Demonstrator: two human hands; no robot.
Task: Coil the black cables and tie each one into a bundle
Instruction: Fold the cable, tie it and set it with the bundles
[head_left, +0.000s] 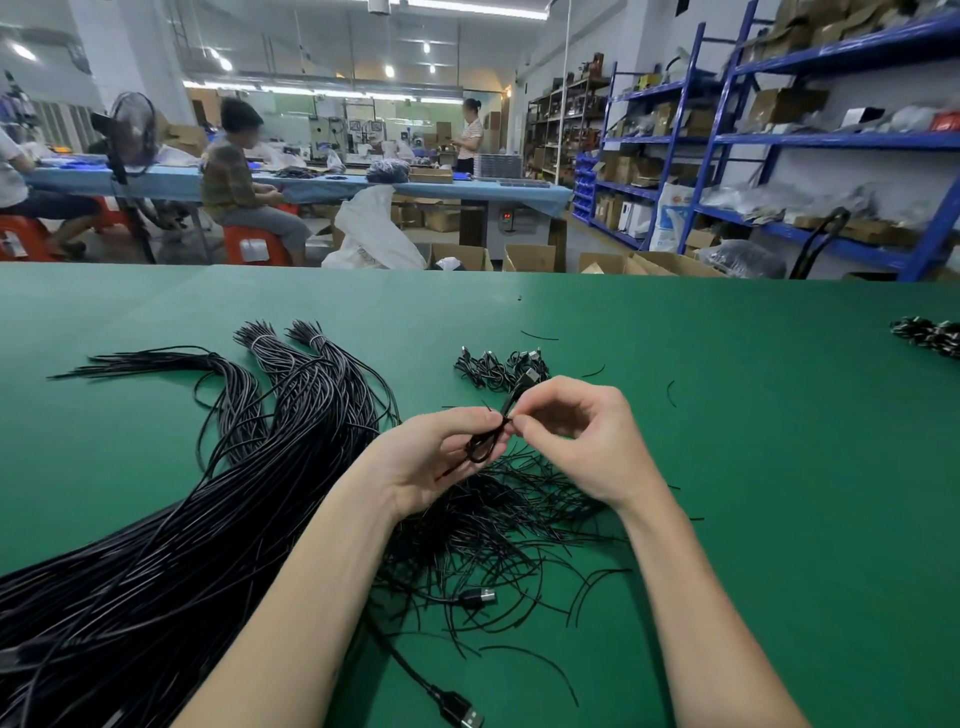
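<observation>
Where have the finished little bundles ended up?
The bundles lie on the green table near the middle of the head view, just beyond the hands, right of the long loose cables.

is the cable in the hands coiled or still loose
Coiled: the cable forms a small loop in the left hand, while the right hand pinches its waist.
</observation>
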